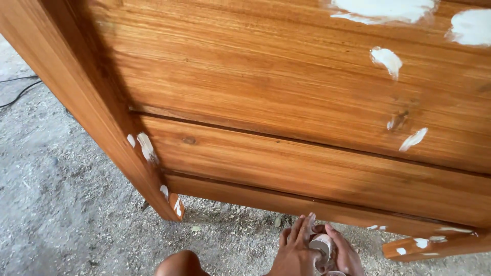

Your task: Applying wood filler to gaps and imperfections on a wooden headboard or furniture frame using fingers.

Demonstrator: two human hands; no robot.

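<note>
Low at the bottom edge of the view, both hands meet around a small round tin [322, 246] smeared with pale filler: the right hand [343, 253] has its fingers [335, 237] curled round the far side, gripping the tin so that its open mouth faces up, while the left hand [295, 251] reaches over it with fingers [305, 227] spread and loose, the tips at or just above the rim, closed on nothing that can be made out; whether they touch the paste inside cannot be told. The tin is held just above the floor [66, 204], near the person's bare knee [180, 263], probably to keep it steady and within reach of the work. Right behind the hands stands a varnished wooden cabinet [286, 117], its bottom rail [266, 197] and near leg [169, 199] close by. White patches of filler [387, 59] dot its panels, the leg and a foot [434, 246] at the right. The floor is rough concrete strewn with sawdust, with a dark cable [18, 92] lying at the far left
</note>
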